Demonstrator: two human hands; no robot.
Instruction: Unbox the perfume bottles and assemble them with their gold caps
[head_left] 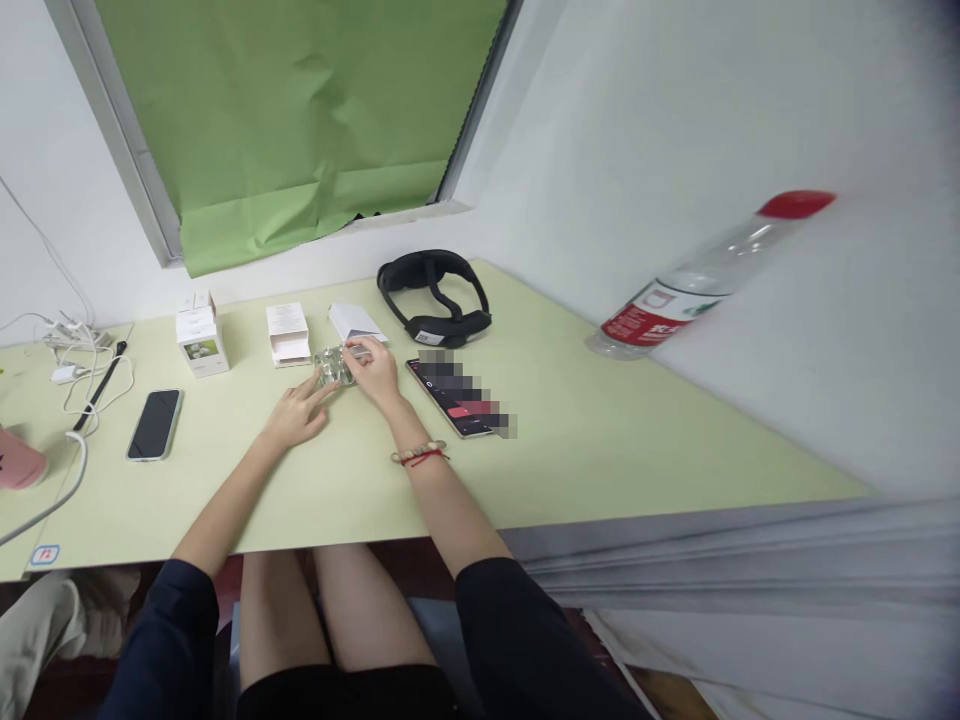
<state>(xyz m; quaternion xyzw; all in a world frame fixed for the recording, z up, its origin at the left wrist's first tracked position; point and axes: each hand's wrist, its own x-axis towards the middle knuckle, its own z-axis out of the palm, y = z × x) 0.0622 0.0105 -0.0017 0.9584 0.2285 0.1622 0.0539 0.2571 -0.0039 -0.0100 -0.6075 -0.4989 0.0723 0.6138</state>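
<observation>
Looking from the largest thing down, we see first the pale green surface [637,440], which carries everything near the hands. Towards its back edge, beyond the right hand and a little to the right, stands a black headset [442,327]. We find the right hand [372,370] and the left hand [298,410] apart from each other, with the small object between their fingertips. Just to the right of the right hand lies a large phone with a lit screen [448,397], slanting away from us to the left. An opened white carton [289,335] lies beyond the left hand, and a white paper piece [357,322] beyond the right one.

Smallest is the clear transparent object [332,368], down on the surface, and we judge its relation to the fingers the most important. It lies ahead of the left hand and slightly to its right, but directly to the left of the right fingertips. Neither hand is clearly nearer, because both reach its edge. The left fingers are spread loosely against the near side; the right fingers are bent at the right side, and whether they pinch it we cannot tell. Its long axis is also uncertain, since fingers cover part.
</observation>
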